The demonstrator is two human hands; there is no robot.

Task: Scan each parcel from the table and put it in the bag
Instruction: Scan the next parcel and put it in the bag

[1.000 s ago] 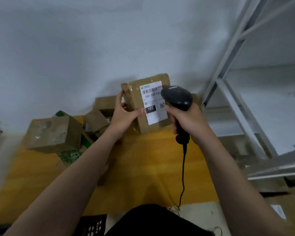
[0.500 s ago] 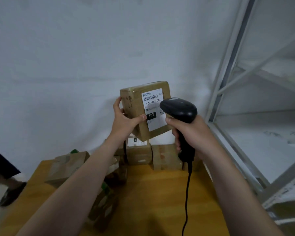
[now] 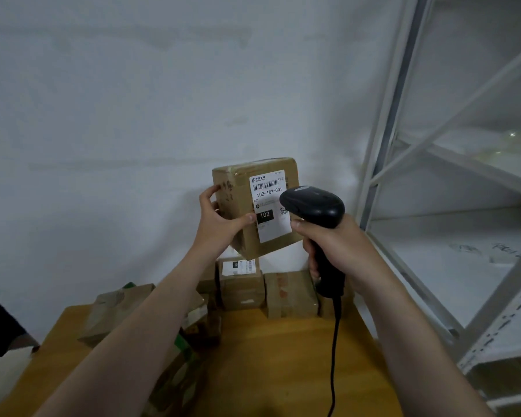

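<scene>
Indoors, wooden table against white wall; above it left hand grips parcel, right hand clasps scanner just beside.

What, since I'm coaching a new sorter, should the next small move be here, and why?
Probably tip the scanner up a little toward the barcode and trigger it. The left hand holds the parcel up with its label facing out, and the right hand grips the scanner, whose head overlaps the label's right edge just below the barcode.
</scene>
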